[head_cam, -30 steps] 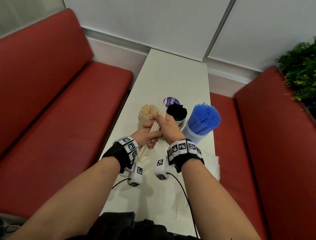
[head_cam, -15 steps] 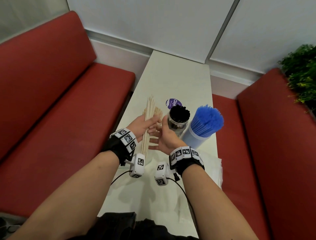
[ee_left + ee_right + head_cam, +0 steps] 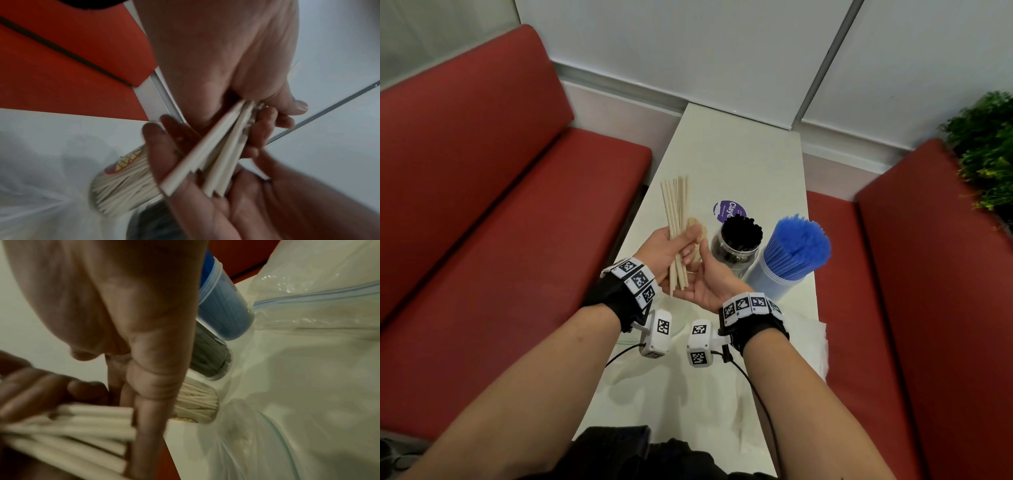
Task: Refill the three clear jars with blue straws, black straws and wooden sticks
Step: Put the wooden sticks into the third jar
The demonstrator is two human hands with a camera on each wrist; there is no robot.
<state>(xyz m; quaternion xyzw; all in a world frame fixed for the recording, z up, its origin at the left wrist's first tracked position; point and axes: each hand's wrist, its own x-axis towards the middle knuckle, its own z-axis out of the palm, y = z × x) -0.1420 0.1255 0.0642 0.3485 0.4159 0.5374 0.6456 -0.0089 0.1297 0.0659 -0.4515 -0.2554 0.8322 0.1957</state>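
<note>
My left hand (image 3: 666, 248) grips a bundle of wooden sticks (image 3: 675, 212) upright above the table, thumb across them. My right hand (image 3: 703, 286) lies flat, palm up, against the bundle's lower ends. The left wrist view shows the sticks (image 3: 218, 152) fanned between both hands. Behind the hands stands the clear jar of wooden sticks (image 3: 698, 226), mostly hidden in the head view and plain in the right wrist view as the stick jar (image 3: 197, 404). To its right stand the jar of black straws (image 3: 739, 241) and the jar of blue straws (image 3: 789, 257).
A purple round label (image 3: 728, 211) lies behind the black straw jar. Clear plastic bags (image 3: 308, 369) lie on the narrow white table (image 3: 736, 161) near me on the right. Red benches (image 3: 500, 222) flank the table; a green plant (image 3: 986, 144) is at the far right.
The left hand lifted the stick bundle upright and away from the jar. The right hand let go of the sticks, opened, and now lies flat under their ends.
</note>
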